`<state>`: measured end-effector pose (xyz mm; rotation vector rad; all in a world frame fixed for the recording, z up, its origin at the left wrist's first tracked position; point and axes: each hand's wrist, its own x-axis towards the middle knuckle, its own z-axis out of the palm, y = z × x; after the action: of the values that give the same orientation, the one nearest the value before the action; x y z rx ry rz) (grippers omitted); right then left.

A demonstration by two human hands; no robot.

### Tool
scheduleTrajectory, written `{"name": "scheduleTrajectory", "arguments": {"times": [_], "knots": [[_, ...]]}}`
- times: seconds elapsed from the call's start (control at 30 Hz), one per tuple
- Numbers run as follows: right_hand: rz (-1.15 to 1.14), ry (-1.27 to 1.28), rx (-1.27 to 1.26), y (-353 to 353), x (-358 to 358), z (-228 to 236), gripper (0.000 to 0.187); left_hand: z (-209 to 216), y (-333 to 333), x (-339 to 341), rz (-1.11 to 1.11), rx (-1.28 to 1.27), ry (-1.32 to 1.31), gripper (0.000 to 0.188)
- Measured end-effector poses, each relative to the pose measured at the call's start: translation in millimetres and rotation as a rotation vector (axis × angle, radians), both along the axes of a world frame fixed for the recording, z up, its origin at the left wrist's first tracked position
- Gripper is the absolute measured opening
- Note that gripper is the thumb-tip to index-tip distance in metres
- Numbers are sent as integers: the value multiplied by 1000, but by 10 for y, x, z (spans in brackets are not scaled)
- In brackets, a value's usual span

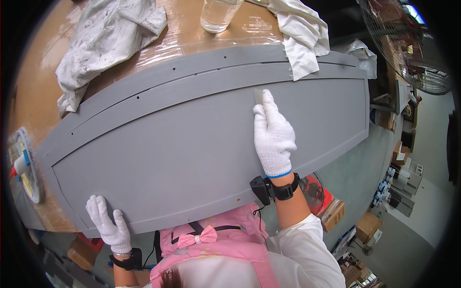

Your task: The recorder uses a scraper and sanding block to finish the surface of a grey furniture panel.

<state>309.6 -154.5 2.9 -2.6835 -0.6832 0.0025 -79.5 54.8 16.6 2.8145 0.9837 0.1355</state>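
A long grey framed panel (192, 139) lies across the bench in front of me. My right hand (274, 137), in a white knit glove, is closed on a small thin flat piece (258, 96), pale and translucent, held against the panel near its far inner edge. My left hand (108, 225), gloved the same way, rests with fingers stretched on the panel's near left corner and holds nothing. Small dark holes dot the panel's far rail. Beyond my right hand, a white cloth (302, 36) hangs over the panel's far edge.
A stained white cloth (108, 43) overlaps the panel's far left edge. A clear cup of liquid (219, 15) stands on the brown wrapped bench top (177, 41). At the left sits a round tray (27, 165) with a red-tipped bottle (20, 164). A large wire-cage fan (394, 38) is at the right.
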Motion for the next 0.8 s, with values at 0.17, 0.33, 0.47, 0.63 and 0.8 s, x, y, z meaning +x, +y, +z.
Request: {"name": "scheduleTrajectory", "arguments": {"times": [0.17,0.33,0.47,0.63,0.8], "knots": [[-109,-18,0,30,23,-37,42,-84,289,-388,59,55,-22,46],[-46,-38,-104,86,-88,-11,43,-120,299,-421,58,39,-71,45],[-74,-37,-27,30,21,-51,43,-116,292,-427,61,38,-71,45],[-96,-23,-98,73,-12,-32,42,-112,294,-424,73,38,-59,45],[-15,-15,-168,180,-136,32,42,-128,296,-434,71,38,-67,45]]}}
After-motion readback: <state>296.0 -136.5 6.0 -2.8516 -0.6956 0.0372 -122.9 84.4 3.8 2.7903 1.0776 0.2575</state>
